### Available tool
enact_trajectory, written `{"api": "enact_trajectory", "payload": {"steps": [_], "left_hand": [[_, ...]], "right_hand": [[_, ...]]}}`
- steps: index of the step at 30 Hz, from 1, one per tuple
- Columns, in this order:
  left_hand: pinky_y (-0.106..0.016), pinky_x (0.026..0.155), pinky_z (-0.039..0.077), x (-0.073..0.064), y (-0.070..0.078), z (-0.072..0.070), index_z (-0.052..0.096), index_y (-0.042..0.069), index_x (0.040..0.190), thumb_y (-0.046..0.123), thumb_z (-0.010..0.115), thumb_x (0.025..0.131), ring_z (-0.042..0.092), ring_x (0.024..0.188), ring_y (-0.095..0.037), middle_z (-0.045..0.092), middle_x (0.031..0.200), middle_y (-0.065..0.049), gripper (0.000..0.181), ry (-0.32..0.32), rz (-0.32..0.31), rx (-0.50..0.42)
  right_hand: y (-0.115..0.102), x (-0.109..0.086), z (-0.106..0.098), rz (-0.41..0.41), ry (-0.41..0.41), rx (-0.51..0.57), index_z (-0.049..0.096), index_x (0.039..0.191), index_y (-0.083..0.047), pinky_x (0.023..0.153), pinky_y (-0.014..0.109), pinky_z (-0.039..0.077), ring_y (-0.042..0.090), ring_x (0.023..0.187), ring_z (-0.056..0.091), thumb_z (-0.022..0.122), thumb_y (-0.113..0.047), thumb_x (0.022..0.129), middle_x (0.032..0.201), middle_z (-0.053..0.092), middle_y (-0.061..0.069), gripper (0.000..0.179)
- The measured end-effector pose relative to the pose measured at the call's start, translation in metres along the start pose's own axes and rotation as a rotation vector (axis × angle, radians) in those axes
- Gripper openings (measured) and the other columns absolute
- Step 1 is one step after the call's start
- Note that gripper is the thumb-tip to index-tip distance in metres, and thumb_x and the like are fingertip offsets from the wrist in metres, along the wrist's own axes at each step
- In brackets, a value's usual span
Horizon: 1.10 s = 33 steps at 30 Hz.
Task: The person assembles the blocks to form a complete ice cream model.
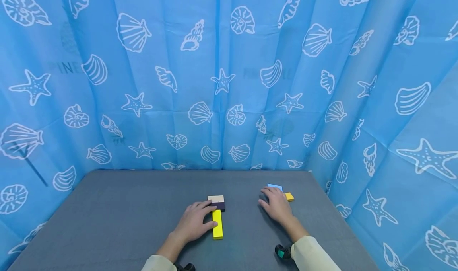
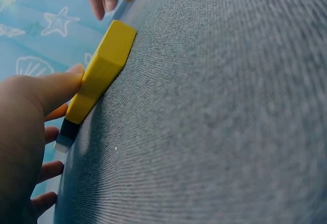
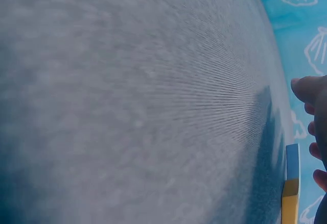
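Bright-yellow oblong block, smooth and apparently rigid (image 1: 217, 230), is lying long-ways from 12 to 6 o'clock in the head view, its 12 o'clock end meeting a dark, near-black flat block (image 1: 220, 205); a cream-white flat block (image 1: 216, 198) is sitting against that one's 12 o'clock side. The left hand (image 1: 193, 223) is reaching in from 8 o'clock, thumb touching the yellow block, index finger lying near the yellow–dark joint, fingers spread, not clamping. At 2 o'clock from the yellow block, the right hand (image 1: 278, 205) is hovering, fingers loosely apart and holding nothing, beside a light-blue flat block (image 1: 274, 187); an orange-yellow block (image 1: 289, 197) is adjoining it at 4 o'clock. All are resting on the grey fabric-covered table (image 1: 143, 215), a blue shell-print curtain (image 1: 222, 104) hanging beyond. Judgement: aligning the yellow block seems to be the step in hand; the next move is probably calling for a light press, keeping its joint closed.
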<state>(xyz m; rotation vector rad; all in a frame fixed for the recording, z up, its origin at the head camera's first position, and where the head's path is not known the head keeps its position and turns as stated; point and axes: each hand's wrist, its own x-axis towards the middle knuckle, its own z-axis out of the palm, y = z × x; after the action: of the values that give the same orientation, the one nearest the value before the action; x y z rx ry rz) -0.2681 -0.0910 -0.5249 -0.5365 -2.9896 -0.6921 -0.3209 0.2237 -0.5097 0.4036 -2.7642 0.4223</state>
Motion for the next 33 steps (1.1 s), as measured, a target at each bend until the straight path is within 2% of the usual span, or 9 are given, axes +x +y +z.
{"api": "enact_trajectory", "payload": {"steps": [3,10,18,33], "left_hand": [[-0.057,0.105,0.032,0.001,-0.001,0.001,0.06,0.029,0.134,0.053,0.066,0.086,0.043,0.129,-0.03,0.048,0.145,0.0,0.054,0.002,0.001,0.002],[-0.057,0.104,0.033,0.001,-0.001,0.002,0.06,0.029,0.134,0.053,0.067,0.086,0.043,0.128,-0.029,0.048,0.144,0.0,0.054,0.007,0.007,-0.006],[-0.057,0.104,0.033,0.0,-0.002,0.002,0.06,0.029,0.134,0.052,0.066,0.086,0.044,0.128,-0.029,0.049,0.144,0.0,0.054,0.014,0.012,-0.004],[-0.057,0.104,0.033,0.001,-0.003,0.002,0.06,0.028,0.134,0.053,0.066,0.086,0.043,0.128,-0.029,0.048,0.144,0.0,0.054,0.012,0.022,0.008]], "right_hand": [[0.003,0.003,0.002,0.014,0.004,-0.012,0.066,0.121,-0.005,0.101,0.057,0.036,0.037,0.123,0.049,0.072,-0.028,0.088,0.129,0.059,0.016,0.04],[0.008,0.01,0.007,0.103,-0.013,-0.054,0.063,0.126,-0.004,0.101,0.059,0.035,0.039,0.124,0.047,0.07,-0.03,0.089,0.133,0.056,0.019,0.045],[0.012,0.012,0.007,0.163,-0.016,-0.033,0.06,0.129,-0.002,0.103,0.061,0.031,0.039,0.126,0.044,0.07,-0.029,0.089,0.134,0.054,0.021,0.049],[0.019,0.011,0.005,0.212,-0.047,-0.047,0.055,0.133,0.002,0.105,0.062,0.027,0.043,0.128,0.04,0.069,-0.028,0.09,0.137,0.05,0.024,0.055]]}}
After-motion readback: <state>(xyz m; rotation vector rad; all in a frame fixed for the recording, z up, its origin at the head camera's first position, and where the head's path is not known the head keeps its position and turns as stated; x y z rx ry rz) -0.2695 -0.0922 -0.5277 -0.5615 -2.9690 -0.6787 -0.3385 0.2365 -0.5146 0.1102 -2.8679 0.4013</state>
